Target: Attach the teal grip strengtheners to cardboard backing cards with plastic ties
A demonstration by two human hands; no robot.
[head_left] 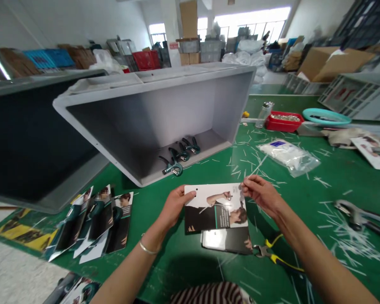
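My left hand (pixel 175 207) grips the left edge of a printed card (pixel 215 207) with a picture of a person on it, thumb on top. My right hand (pixel 262 193) pinches the card's top right corner, where a small thin piece that I cannot make out shows between the fingers. The card is held just above the green table (pixel 183 253). A short stack of similar cards (pixel 226 240) lies right under it. Yellow-handled pliers (pixel 272 253) lie beside that stack, below my right forearm.
A grey plastic crate (pixel 152 114) lies on its side ahead, with several green hand grippers (pixel 179 157) inside. More cards (pixel 91 223) are fanned at the left. At right: a clear bag (pixel 288 156), a red tray (pixel 283 121), a metal tool (pixel 357 215), scattered white trimmings.
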